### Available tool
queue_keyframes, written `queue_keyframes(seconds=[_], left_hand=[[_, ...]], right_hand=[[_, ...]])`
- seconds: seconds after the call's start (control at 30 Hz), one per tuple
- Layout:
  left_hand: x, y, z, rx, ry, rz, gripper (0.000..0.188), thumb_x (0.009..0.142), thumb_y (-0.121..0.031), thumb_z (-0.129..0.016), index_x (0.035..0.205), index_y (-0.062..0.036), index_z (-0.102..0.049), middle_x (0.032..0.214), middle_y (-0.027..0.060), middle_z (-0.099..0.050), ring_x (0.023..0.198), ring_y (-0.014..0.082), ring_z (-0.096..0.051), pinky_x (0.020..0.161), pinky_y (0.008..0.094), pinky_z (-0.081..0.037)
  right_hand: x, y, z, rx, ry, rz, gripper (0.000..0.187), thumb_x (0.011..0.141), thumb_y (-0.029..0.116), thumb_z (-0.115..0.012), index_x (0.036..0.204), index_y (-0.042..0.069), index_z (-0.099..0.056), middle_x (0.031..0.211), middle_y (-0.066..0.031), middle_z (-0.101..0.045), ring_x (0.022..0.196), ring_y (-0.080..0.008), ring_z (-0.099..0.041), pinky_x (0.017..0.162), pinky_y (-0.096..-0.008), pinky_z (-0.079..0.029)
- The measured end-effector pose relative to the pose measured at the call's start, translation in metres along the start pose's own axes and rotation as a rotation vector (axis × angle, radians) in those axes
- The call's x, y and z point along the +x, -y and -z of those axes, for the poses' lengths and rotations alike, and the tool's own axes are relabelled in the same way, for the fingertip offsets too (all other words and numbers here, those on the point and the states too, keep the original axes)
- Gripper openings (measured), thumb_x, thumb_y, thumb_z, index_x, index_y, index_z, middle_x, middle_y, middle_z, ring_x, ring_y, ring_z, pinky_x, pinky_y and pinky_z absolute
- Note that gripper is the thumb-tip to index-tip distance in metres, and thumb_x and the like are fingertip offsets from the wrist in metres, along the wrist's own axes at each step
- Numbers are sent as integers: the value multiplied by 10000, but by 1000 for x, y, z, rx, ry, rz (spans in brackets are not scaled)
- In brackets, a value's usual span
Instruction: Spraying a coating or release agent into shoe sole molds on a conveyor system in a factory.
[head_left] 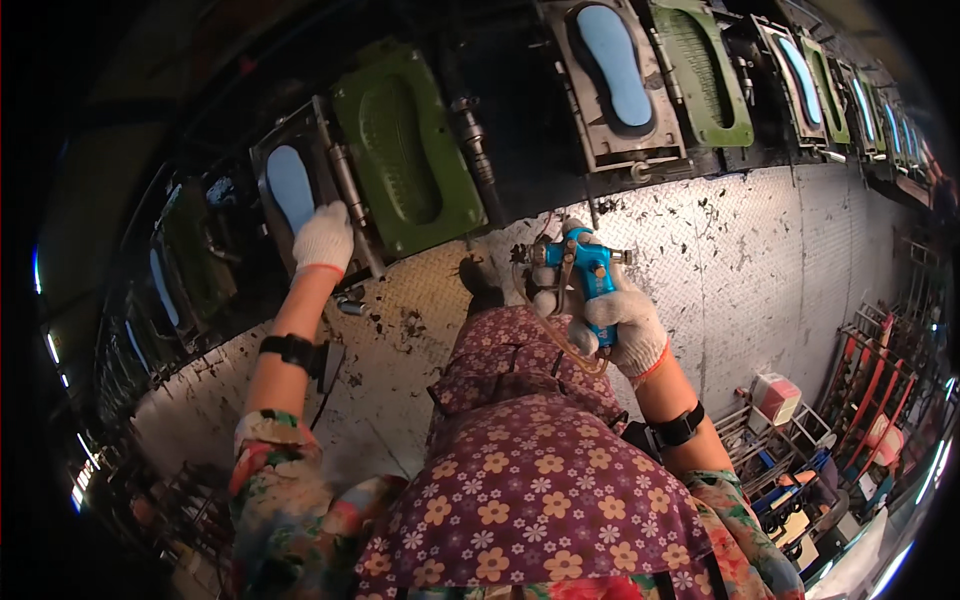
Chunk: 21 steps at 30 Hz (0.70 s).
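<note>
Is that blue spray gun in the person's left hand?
No, the gloved right hand grips the blue spray gun, while the gloved left hand is at the lower end of a blue sole-shaped piece.

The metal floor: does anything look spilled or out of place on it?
Yes. Dark scraps are scattered over the metal floor, some left of the flowered apron and more off to its right, near the row of moulds. They look like loose litter against the paler metal; I can't tell what they are.
</note>
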<state>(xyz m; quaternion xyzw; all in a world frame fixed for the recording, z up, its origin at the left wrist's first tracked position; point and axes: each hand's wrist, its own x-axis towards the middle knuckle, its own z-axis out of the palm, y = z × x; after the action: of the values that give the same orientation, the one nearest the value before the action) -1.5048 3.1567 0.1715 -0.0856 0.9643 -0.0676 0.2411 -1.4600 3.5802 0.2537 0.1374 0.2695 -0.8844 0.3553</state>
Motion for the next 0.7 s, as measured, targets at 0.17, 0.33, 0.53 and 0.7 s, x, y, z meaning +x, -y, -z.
queue_keyframes(seconds=[0.17,0.33,0.53,0.7], left_hand=[[-46,-77,45,-187,795,-522,382,840,-360,-645,1097,-118,-791,1053,146,-766,998,318,-717,921,408,-557],[-80,-238,14,-866,274,-1017,567,836,-167,-637,1387,-44,-580,1315,201,-657,1197,338,-660,1032,408,-529],[-123,-405,-10,-1452,1219,-939,360,917,-115,-624,1246,31,-609,1045,105,-667,1019,220,-645,936,341,-503],[-87,-416,-22,-1594,1323,-695,332,980,-102,-567,1278,44,-582,1048,66,-651,999,157,-623,917,308,-500]], right_hand=[[-3,39,14,28,-136,-9,818,756,41,-620,1525,56,-342,1266,-252,-611,907,-251,-708,546,-227,-600],[-9,83,28,-84,-229,-34,707,772,26,-602,1451,-13,-410,1152,-195,-661,770,-200,-663,554,-249,-573],[-5,181,37,-758,-576,120,815,808,-75,-578,1565,162,-393,1116,-178,-645,785,-178,-647,572,-266,-553],[62,280,62,-1389,-546,203,858,837,-108,-557,1603,221,-353,1269,-201,-599,765,-213,-673,581,-278,-588]])
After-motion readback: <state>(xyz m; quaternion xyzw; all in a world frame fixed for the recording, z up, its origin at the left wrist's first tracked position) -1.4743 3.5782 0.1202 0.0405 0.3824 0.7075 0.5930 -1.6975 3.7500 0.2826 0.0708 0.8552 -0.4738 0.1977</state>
